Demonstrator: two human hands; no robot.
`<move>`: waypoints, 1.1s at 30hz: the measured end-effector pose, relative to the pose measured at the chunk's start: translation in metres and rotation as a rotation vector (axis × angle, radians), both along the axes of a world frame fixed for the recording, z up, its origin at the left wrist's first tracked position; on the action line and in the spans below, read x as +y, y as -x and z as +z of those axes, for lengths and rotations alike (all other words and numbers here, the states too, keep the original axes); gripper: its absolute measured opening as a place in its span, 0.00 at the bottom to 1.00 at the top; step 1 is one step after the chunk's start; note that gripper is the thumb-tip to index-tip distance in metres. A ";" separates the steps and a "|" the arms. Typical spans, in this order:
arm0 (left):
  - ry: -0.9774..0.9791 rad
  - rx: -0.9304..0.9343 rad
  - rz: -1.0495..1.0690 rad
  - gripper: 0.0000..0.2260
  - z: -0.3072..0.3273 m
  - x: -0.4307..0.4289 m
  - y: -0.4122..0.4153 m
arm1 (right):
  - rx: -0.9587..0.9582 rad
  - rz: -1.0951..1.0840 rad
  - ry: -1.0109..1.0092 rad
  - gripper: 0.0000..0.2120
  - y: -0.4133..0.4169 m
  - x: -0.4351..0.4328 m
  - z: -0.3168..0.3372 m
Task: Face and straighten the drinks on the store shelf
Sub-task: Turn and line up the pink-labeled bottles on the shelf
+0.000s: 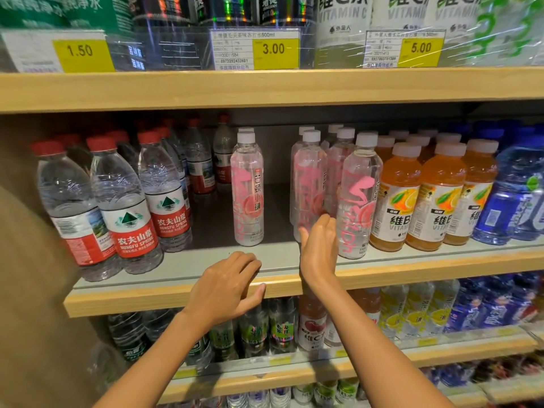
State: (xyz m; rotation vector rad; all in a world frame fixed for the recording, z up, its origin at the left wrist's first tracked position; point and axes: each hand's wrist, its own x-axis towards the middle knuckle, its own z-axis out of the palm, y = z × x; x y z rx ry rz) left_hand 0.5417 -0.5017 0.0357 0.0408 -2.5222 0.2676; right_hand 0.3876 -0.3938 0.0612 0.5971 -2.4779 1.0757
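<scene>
On the middle shelf [182, 295] stand clear bottles with pink print and white caps. One pink bottle [248, 189] stands alone, its label facing out. To its right is a group of them; the front pink bottle [307, 184] is turned, its print seen from behind. My right hand [319, 251] is open, fingers straight, at the base of that bottle, between it and a neighbouring pink bottle [357, 198]. My left hand [228, 287] hovers over the shelf's front edge, fingers loosely curled, holding nothing.
Red-capped water bottles [129, 207] fill the shelf's left side. Orange vitamin drinks [429, 198] and blue bottles [512, 195] stand to the right. A gap lies between the lone pink bottle and the group. Price tags [273, 50] hang on the shelf above; more drinks stand below.
</scene>
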 end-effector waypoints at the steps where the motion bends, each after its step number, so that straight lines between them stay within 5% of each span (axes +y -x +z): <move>1: 0.000 0.001 0.002 0.19 0.000 0.000 0.000 | -0.001 -0.009 -0.013 0.18 0.001 -0.001 0.000; 8: -0.086 0.018 -0.010 0.19 0.004 0.004 -0.005 | 0.005 0.042 0.027 0.21 -0.003 0.006 0.002; 12: -0.107 0.099 0.002 0.17 0.003 -0.011 -0.023 | 0.086 0.269 0.195 0.19 -0.022 0.023 -0.009; 15: -0.001 0.105 0.020 0.20 -0.005 -0.030 -0.037 | -0.046 0.503 0.263 0.21 -0.030 0.011 -0.007; 18: 0.093 0.110 0.025 0.25 -0.012 -0.039 -0.038 | -0.164 0.491 0.190 0.29 -0.028 -0.022 0.001; 22: 0.155 0.143 0.055 0.23 -0.020 -0.043 -0.035 | -0.277 0.511 0.235 0.23 -0.023 -0.064 0.007; 27: 0.186 0.155 0.058 0.19 -0.021 -0.046 -0.035 | -0.323 0.512 0.388 0.38 -0.022 -0.091 0.004; 30: 0.182 0.155 0.061 0.19 -0.018 -0.045 -0.036 | -0.310 0.561 0.441 0.34 -0.020 -0.091 0.006; 33: 0.148 0.138 0.065 0.18 -0.014 -0.040 -0.037 | -0.222 0.616 0.395 0.18 -0.022 -0.075 0.012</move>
